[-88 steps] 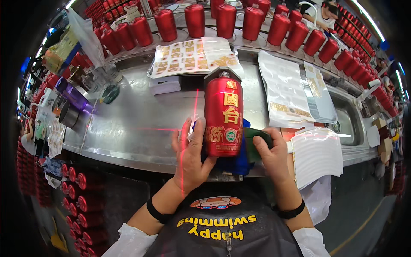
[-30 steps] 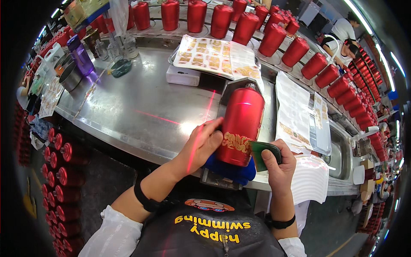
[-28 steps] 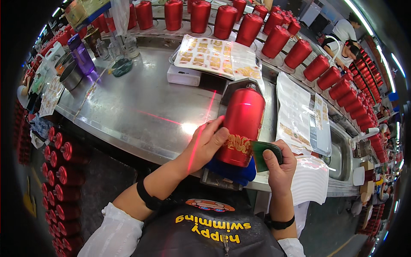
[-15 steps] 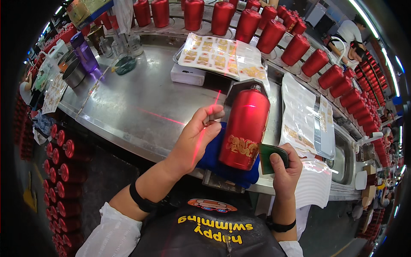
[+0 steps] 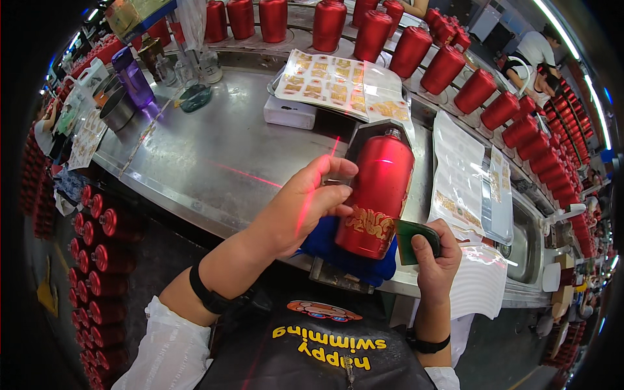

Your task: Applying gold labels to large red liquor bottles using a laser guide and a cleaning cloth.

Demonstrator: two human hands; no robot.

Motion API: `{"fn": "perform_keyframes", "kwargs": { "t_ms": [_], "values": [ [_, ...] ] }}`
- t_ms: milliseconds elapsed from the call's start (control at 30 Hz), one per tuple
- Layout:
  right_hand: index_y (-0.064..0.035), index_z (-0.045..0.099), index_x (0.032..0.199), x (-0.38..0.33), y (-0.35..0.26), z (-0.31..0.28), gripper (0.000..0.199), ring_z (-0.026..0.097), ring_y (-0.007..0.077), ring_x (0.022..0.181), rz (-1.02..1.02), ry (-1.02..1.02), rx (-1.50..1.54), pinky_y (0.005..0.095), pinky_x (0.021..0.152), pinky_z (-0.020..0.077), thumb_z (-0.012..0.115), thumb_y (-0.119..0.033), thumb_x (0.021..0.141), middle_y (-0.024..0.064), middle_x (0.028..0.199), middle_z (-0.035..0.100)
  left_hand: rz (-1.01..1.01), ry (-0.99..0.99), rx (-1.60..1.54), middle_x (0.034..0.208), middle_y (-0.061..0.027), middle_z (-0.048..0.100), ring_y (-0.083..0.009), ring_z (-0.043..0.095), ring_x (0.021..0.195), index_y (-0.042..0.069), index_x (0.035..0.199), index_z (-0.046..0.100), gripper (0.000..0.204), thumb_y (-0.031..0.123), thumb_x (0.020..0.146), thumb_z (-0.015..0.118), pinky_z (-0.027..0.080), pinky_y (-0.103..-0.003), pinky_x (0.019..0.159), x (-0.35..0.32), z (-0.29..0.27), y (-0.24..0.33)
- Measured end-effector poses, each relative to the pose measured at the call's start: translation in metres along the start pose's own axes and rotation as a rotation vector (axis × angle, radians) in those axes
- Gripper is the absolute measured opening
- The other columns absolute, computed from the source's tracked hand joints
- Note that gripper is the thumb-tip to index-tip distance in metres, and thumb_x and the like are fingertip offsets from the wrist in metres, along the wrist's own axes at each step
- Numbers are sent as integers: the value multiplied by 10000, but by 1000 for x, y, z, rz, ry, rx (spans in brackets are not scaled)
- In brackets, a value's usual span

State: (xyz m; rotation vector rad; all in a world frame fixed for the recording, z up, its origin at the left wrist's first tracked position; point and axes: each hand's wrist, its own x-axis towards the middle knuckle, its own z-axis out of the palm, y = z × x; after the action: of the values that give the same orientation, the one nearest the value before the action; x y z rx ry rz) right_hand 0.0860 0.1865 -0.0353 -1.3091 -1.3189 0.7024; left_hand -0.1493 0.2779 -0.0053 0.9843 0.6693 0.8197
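A steel worktable stretches across the frame, a red bottle with gold ornament lying right of center, neck toward the top. The left hand, at center, curls parted fingers beside it, contact unclear; the right hand, lower right, pinches a green scraper at the bottle's edge.

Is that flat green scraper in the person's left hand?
No, the right hand holds the green scraper, while the left hand is beside the red bottle.
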Motion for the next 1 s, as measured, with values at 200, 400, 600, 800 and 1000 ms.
{"fn": "perform_keyframes", "kwargs": {
  "t_ms": [200, 400, 600, 800, 1000],
  "values": [
    [0, 622, 860, 0, 0, 0, 179, 508, 116, 685, -10, -5, -52, 244, 625, 386, 726, -145, 854, 37, 757, 560, 49, -20, 71, 1232, -83, 490, -171, 490, 1119, 15, 1275, 481, 352, 92, 934, 519, 440, -331, 945, 3, -1, -2],
    [0, 622, 859, 0, 2, -1, 171, 506, 121, 689, -17, 3, -51, 248, 628, 387, 723, -137, 852, 39, 759, 561, 38, -51, 115, 1216, -81, 496, -166, 495, 1105, 12, 1265, 491, 356, 100, 923, 536, 451, -305, 913, 5, 1, 6],
    [0, 620, 860, -2, 3, -2, 173, 505, 122, 694, -8, 8, -47, 249, 629, 387, 725, -137, 850, 38, 764, 559, -109, -45, 139, 1146, -50, 502, -119, 495, 968, 18, 1183, 538, 321, 111, 883, 604, 443, -267, 825, 1, -6, 0],
    [0, 614, 875, -4, 0, -2, 180, 504, 117, 697, -9, 12, -34, 248, 628, 386, 717, -147, 862, 32, 765, 562, 175, 26, 609, 973, -12, 463, -88, 447, 864, 31, 986, 550, 129, 92, 885, 603, 404, -245, 802, 1, -5, -20],
    [18, 599, 1049, -9, -10, -2, 224, 573, 153, 827, -20, 77, -41, 256, 741, 448, 673, -121, 891, 84, 933, 620, 278, 35, 582, 924, -19, 525, -88, 487, 787, 35, 994, 530, 94, 84, 923, 568, 428, -246, 779, -10, 7, -13]
  ]
}}
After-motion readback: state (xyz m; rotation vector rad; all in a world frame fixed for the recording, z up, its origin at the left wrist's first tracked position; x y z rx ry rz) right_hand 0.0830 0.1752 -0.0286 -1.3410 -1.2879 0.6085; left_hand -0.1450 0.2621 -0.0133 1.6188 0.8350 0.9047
